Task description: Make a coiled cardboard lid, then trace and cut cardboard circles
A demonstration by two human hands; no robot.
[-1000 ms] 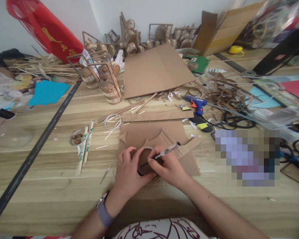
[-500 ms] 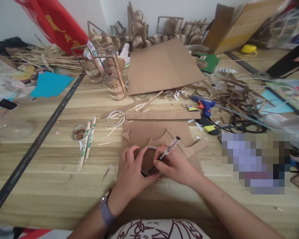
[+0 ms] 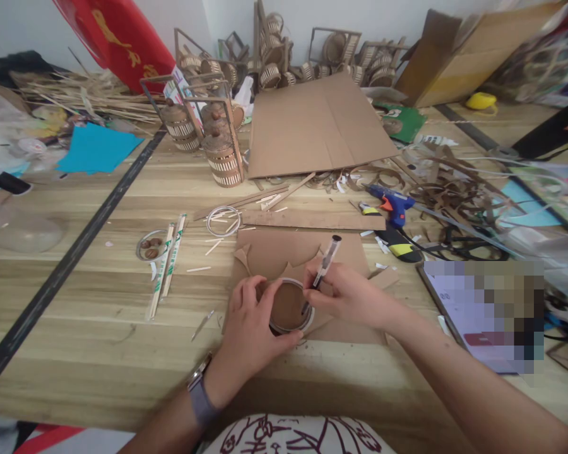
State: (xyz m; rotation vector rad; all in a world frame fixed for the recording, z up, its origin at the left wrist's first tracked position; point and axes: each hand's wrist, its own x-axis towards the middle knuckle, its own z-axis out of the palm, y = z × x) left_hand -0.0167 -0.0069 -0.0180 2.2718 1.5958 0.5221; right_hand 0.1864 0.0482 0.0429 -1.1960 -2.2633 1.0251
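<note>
Thumb and fingers of my left hand [image 3: 253,321] curve round a pale ring [image 3: 289,279], gripping its outer edge and pressing it onto a sheet of cardboard [image 3: 260,248]. Brown cardboard shows through the ring's middle. In my right hand [image 3: 341,293] is a pen [image 3: 329,255] with a clear barrel and black cap end, tilted so that its tip meets the inside of the ring on the right. Torn, curved cardboard offcuts [image 3: 385,277] lie on the sheet, partly behind my right hand.
A blue glue gun [image 3: 392,200] and a yellow-black tool [image 3: 400,244] lie to the right, near a tablet [image 3: 447,309]. Left are wrapped chopsticks [image 3: 174,255], a craft knife [image 3: 202,326] and another ring [image 3: 224,221]. Small wooden tiered baskets [image 3: 222,157] stand behind.
My right hand has moved right and slightly up along the ring's inner edge, with the pen more upright. My left hand keeps its hold. The view has shifted a little.
</note>
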